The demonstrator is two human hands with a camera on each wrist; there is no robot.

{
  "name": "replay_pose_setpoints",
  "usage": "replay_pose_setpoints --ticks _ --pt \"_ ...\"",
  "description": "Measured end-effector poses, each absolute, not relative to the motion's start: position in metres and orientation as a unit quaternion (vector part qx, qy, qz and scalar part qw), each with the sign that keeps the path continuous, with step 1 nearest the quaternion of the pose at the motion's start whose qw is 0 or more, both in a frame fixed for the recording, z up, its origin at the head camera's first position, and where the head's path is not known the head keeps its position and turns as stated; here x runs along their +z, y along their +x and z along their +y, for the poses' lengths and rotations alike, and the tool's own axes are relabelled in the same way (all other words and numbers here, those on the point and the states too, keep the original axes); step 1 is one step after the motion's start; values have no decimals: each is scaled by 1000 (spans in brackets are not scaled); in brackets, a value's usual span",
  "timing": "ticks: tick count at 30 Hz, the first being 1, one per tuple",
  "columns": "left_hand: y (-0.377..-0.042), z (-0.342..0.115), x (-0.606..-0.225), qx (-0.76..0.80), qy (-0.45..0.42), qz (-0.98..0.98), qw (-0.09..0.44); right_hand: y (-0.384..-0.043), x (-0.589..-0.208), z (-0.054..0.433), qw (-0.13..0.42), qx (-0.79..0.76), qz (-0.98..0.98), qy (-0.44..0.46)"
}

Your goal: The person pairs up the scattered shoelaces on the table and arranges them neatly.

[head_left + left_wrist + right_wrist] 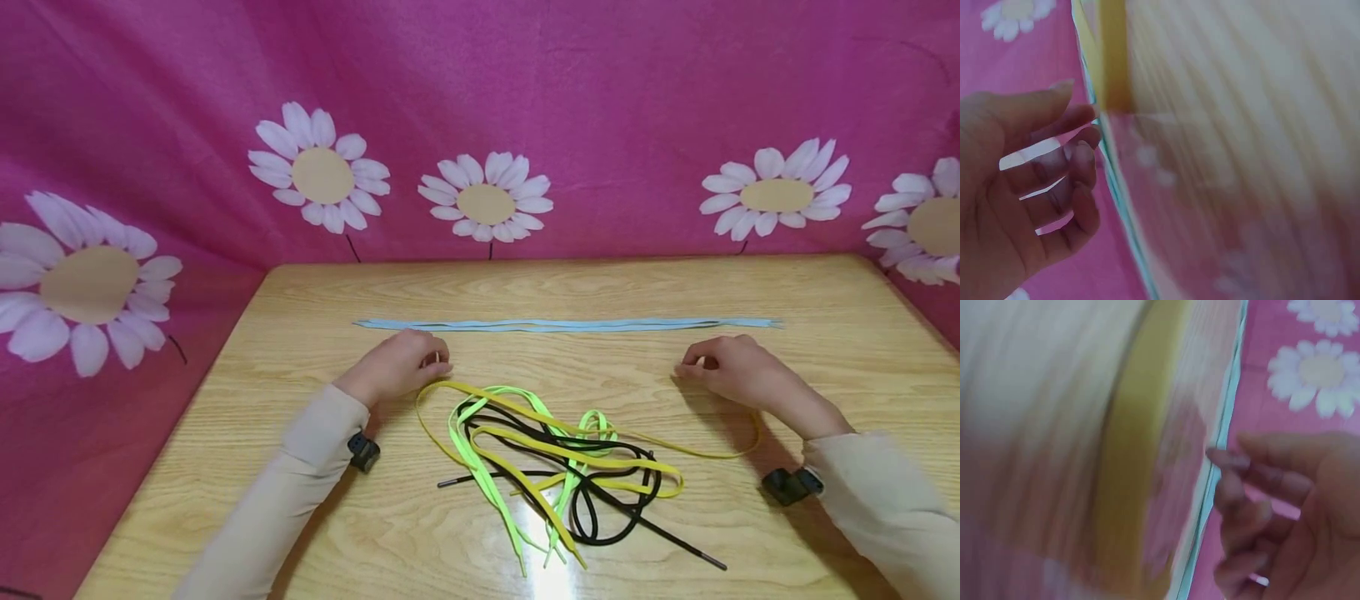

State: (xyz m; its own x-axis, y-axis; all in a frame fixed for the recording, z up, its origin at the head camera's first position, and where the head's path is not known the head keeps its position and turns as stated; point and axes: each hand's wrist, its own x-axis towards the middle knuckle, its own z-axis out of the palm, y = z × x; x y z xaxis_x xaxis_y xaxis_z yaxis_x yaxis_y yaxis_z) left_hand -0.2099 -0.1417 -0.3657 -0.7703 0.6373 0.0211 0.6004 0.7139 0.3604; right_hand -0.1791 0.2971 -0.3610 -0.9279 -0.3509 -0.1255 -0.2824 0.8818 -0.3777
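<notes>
A yellow flat shoelace (615,458), a neon green shoelace (480,475) and a black round lace (592,533) lie in a loose tangle on the table. My left hand (401,367) hovers at the upper left of the tangle, close to a yellow loop; its fingers are loosely bent with nothing between them. On the other side, my right hand (738,371) is likewise loosely curled and holds nothing, above a yellow loop running toward the wrist. Beyond both hands, light blue laces (555,325) lie stretched straight across the table. Both wrist views are blurred over the table.
The wooden table (300,292) has a glossy surface with a bright reflection near the front. A pink cloth (615,100) with white daisies hangs behind it and on both sides. A small dark device is strapped to each wrist.
</notes>
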Motion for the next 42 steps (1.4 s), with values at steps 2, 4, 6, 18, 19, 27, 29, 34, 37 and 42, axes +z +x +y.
replay_pose_setpoints --ticks 2,4,6,18,19,27,29,34,37,42 --pt "-204 -134 -363 168 355 918 54 -174 -360 284 106 -198 955 -191" --pt "-198 -128 -359 163 379 909 51 -169 -359 273 115 -216 944 -220" --pt "-193 -124 -357 158 394 904 50 -164 -358 264 118 -228 932 -254" --pt "-179 -111 -363 105 429 897 18 -148 -367 237 121 -229 895 -364" --pt "-178 -111 -363 104 435 894 10 -148 -367 237 120 -230 894 -367" --pt "-177 -110 -363 125 440 889 -1 -145 -364 236 112 -236 887 -381" --pt "-178 -111 -362 133 437 889 4 -145 -364 237 112 -236 888 -377" --pt "-179 -115 -359 144 425 894 12 -145 -364 241 92 -232 892 -377" --pt "-180 -117 -357 149 421 895 9 -146 -363 245 78 -227 894 -378" --pt "-180 -123 -354 154 423 893 13 -148 -362 252 61 -220 894 -387"
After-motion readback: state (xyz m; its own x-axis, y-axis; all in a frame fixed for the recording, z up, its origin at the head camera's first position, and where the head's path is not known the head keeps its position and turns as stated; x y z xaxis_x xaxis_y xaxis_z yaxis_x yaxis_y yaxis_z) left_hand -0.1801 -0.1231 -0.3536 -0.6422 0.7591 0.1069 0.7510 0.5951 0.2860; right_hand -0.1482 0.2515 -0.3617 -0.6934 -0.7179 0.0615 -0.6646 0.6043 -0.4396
